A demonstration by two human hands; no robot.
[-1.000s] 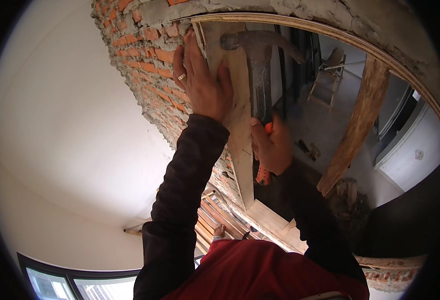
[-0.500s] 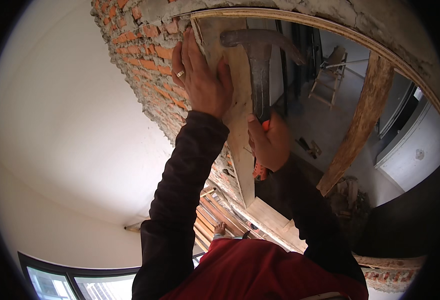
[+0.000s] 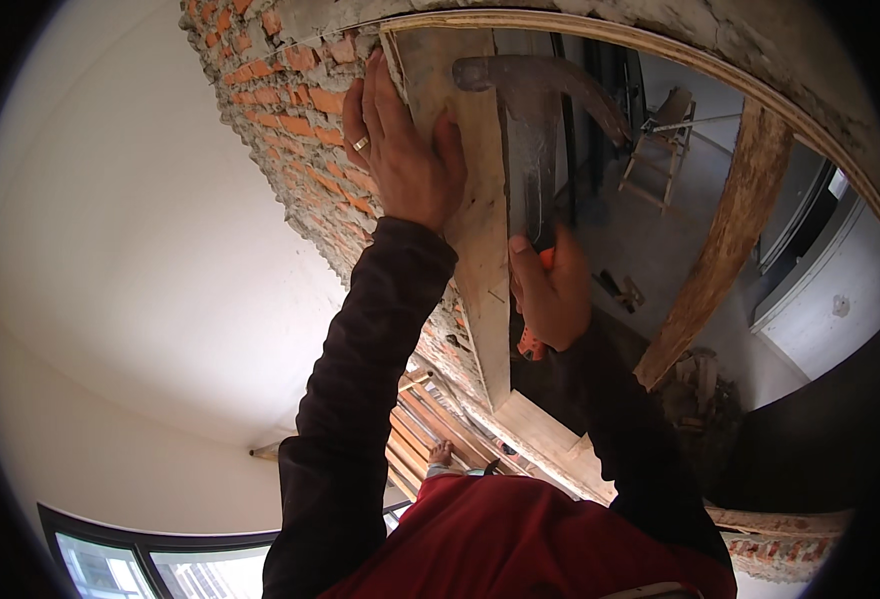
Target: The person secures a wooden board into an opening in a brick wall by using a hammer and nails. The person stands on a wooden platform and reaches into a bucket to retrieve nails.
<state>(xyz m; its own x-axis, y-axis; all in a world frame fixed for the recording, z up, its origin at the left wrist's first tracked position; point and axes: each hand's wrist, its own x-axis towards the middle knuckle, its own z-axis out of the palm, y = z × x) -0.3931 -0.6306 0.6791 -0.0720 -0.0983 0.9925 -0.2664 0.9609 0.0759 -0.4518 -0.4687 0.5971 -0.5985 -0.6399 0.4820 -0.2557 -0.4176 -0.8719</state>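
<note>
My right hand (image 3: 557, 290) is wrapped round the orange and black handle of a claw hammer (image 3: 532, 140). The worn metal head is uppermost, its curved claw pointing right and its striking face toward the wooden board. That pale board (image 3: 482, 200) lines the side of a wall opening, next to the hammer. My left hand (image 3: 407, 150) lies with outstretched fingers against the board's left edge, where it meets the brickwork; a ring is on one finger. The fingertips reach up close to the board's top corner.
Rough brick and mortar (image 3: 300, 120) border the board on the left, beside a white wall (image 3: 140, 250). A rough timber post (image 3: 725, 250) stands in the opening, with a stepladder (image 3: 660, 155) beyond. Wooden planks (image 3: 430, 429) lie below near a bare foot (image 3: 441, 454).
The hammer and my right hand have shifted slightly right, away from the board. My left hand stays in place on the board's edge.
</note>
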